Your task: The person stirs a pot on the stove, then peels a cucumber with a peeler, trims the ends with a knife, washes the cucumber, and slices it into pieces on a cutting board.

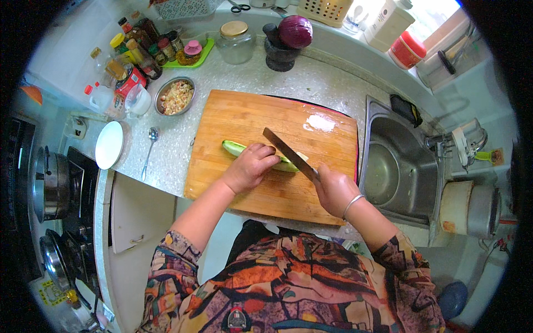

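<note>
On the wooden cutting board (241, 112) lies a long pale-green vegetable (233, 148), perhaps a halved cucumber, its middle covered by my fingers. My left hand (252, 164) presses it down from above. In my right hand (336, 189) is the handle of a kitchen knife (288, 150), whose blade slants up and left across the vegetable's right end. Whether the edge touches the flesh is hard to see. A small pale piece (302, 156) sits just beyond the blade.
A steel sink (385, 170) adjoins the board on the right. Leftward are a metal bowl of chopped food (175, 98), a spoon (150, 145) and a white plate (109, 145). Behind stand a glass jar (236, 45) and a stone mortar (281, 54) holding a red onion (295, 31).
</note>
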{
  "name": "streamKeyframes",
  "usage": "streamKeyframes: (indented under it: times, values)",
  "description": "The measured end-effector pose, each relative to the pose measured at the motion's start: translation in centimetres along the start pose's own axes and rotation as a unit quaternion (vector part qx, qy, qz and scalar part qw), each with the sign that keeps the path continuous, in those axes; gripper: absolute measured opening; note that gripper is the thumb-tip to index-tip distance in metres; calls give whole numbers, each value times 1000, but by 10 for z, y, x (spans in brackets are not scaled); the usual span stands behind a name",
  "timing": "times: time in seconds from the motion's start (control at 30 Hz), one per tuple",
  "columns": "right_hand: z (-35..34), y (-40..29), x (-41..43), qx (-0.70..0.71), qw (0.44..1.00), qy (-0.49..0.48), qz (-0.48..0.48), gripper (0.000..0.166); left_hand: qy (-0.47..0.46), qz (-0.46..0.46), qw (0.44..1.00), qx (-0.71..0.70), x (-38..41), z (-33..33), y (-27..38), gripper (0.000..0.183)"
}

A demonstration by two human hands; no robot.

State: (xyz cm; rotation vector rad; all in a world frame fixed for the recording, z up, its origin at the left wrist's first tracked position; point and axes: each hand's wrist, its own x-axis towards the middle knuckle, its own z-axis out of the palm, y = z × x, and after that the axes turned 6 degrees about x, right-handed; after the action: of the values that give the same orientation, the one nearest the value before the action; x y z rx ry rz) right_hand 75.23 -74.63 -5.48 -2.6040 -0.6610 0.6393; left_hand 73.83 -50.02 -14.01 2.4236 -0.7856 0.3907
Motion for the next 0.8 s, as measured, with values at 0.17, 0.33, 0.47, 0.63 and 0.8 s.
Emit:
streamKeyframes:
  times: [0.17,0.33,0.47,0.63,0.8]
  values:
    - [0,-4,0,-35,999,-27,24,17,-1,10,1000,-9,5,-5,0,33]
    - [6,-6,9,-41,998,-19,50,17,1,-3,1000,-13,6,-2,-4,31]
    - [1,1,6,-4,1000,6,6,17,-1,7,1000,-18,8,-4,-6,29]
    - [-4,3,3,6,1000,31,1,18,10,8,1000,-22,7,-3,-4,29]
    - [2,2,4,-2,1000,6,2,18,0,11,1000,-22,8,-5,-2,32]
